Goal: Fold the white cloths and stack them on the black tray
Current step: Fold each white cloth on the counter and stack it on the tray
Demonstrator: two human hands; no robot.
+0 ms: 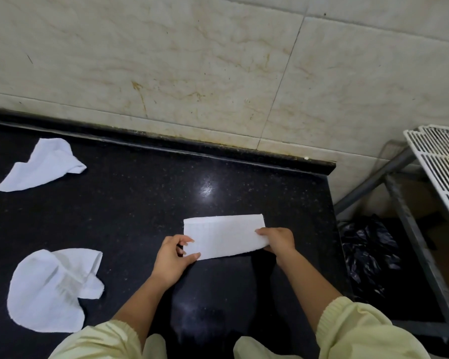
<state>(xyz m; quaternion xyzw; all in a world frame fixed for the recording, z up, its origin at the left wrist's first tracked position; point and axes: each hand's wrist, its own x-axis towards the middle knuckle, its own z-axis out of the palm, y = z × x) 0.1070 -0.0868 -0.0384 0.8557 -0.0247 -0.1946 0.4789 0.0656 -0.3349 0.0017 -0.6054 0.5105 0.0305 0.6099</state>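
counter (130, 208): black, speckled, glossy; runs to the beige tiled wall (166, 60) at 12 o'clock
far cloth (40, 165): white, crumpled, on the counter at 10 o'clock of frame, near the wall edge
near cloth (55, 288): white, loose, one corner turned over, on the counter at 8 o'clock, well apart from both hands
left hand (173, 257): thumb and fingers pinch the folded cloth's 7 o'clock corner
folded cloth (223, 235): white, long rectangle, on the counter just right of centre, held between both hands
right hand (278, 240): fingers curled round the folded cloth's 3 o'clock end, grasping it
sleeves (355, 330): pale yellow, at 6 o'clock
black bag (368, 255): plastic, at 3 o'clock of the folded cloth, beside the counter's end
wire rack (441, 172): white, on a grey metal frame, at the frame's 3 o'clock edge
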